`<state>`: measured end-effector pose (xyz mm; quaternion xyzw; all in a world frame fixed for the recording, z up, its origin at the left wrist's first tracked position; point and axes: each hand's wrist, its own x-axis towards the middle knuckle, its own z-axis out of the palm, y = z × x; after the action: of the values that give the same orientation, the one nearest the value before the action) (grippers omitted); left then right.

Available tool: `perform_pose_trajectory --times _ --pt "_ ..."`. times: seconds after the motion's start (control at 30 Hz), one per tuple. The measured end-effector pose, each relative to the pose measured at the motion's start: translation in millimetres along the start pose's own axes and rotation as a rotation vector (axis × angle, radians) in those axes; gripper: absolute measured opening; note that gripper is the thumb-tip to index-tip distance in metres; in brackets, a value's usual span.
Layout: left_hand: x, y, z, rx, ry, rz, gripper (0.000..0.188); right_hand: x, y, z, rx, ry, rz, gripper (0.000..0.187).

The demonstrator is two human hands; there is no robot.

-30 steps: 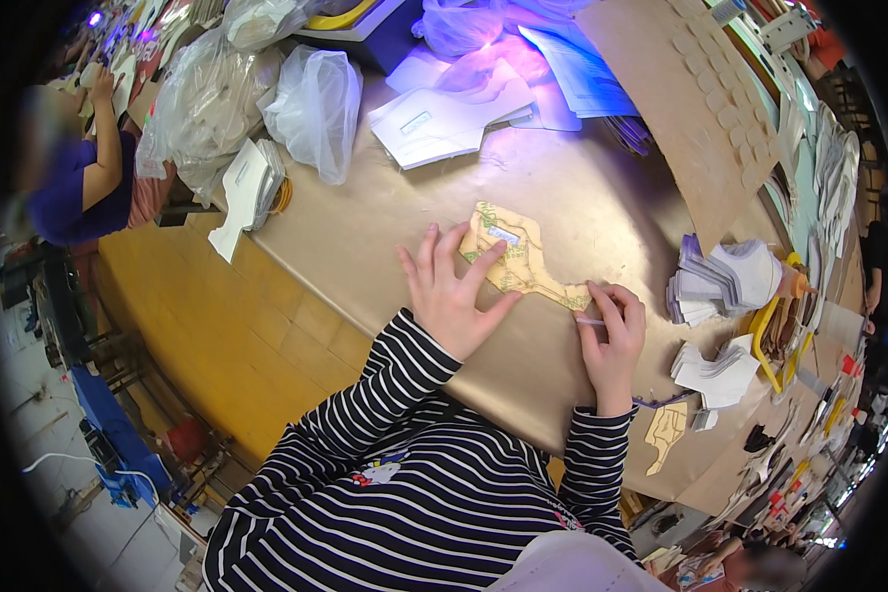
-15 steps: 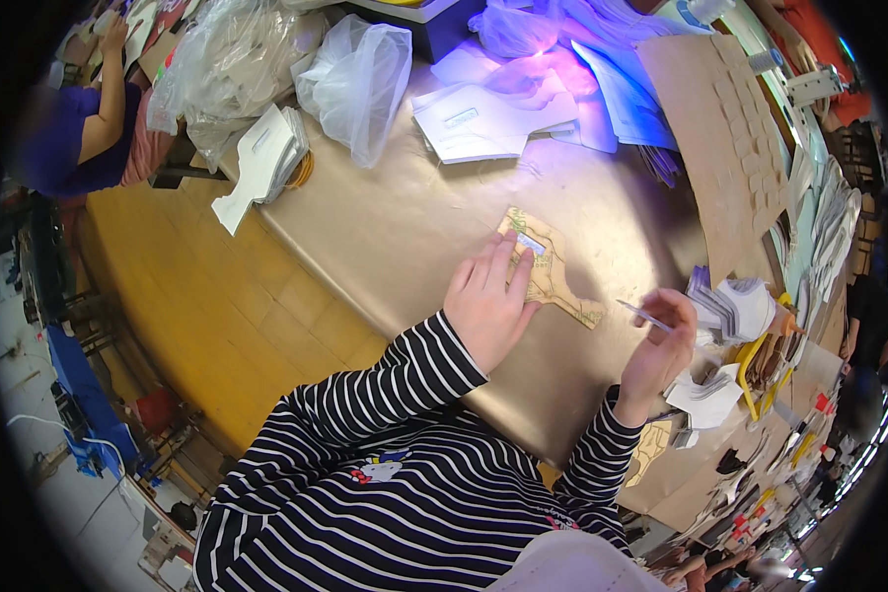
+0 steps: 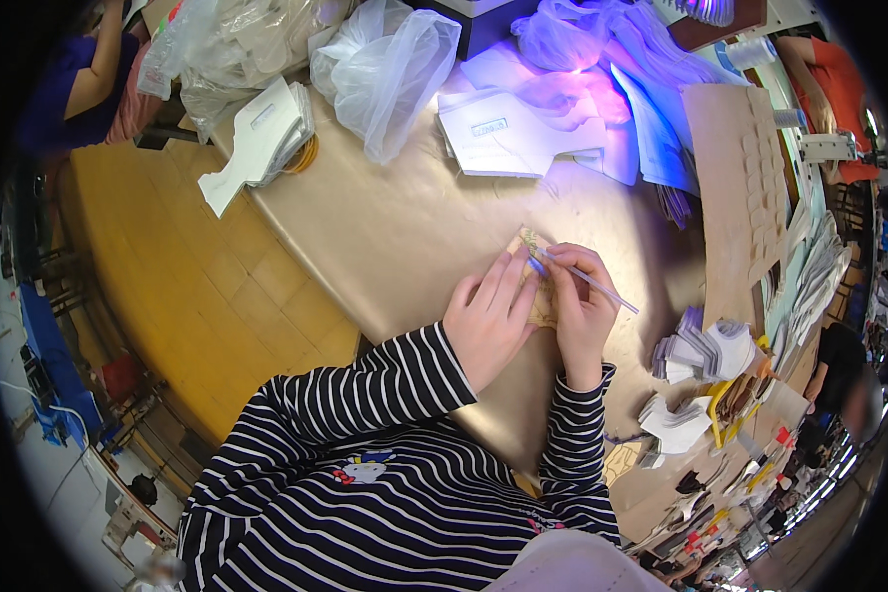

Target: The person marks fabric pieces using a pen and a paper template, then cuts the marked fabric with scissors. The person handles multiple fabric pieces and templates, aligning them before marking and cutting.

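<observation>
My left hand (image 3: 488,321) lies flat with fingers stretched over a yellowish cut-out template (image 3: 526,240) on the table, pressing on its left side. Most of the template is hidden under my hands. In my right hand (image 3: 584,316) a slim, pale pen (image 3: 617,294) is pinched, its shaft slanting down to the right. The pen's tip end is at the template's upper part, close to a small slot beside my left fingertips. Whatever lies beneath the template is hidden.
Beyond my hands lies a stack of white cut pieces (image 3: 513,143), lit blue and pink. Another white stack (image 3: 257,143) is at the table's left edge, near clear plastic bags (image 3: 385,79). Brown cardboard (image 3: 735,197) and small white pieces (image 3: 676,424) lie rightward. Other people work nearby.
My right hand has moved left with the pen, from beside the template onto it, close to my left hand. My left hand stays on the template. The view has shifted slightly.
</observation>
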<state>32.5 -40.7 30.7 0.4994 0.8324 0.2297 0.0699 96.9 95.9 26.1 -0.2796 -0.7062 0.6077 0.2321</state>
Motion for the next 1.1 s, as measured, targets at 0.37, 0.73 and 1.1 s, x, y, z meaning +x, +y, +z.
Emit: perform_pose_trajectory --times 0.37,0.73,1.1 --pt "3.0 -1.3 -4.5 -0.020 -0.045 -0.002 0.061 8.9 1.3 0.6 -0.275 -0.050 -0.137 0.015" --pt "8.1 0.4 -8.6 -0.015 -0.067 -0.002 0.057 -13.2 2.8 -46.9 0.106 0.354 -0.017 0.013" --pt "12.1 9.5 -11.5 0.107 -0.130 0.033 0.052 -38.6 6.8 -41.3 0.258 0.307 0.066 0.011"
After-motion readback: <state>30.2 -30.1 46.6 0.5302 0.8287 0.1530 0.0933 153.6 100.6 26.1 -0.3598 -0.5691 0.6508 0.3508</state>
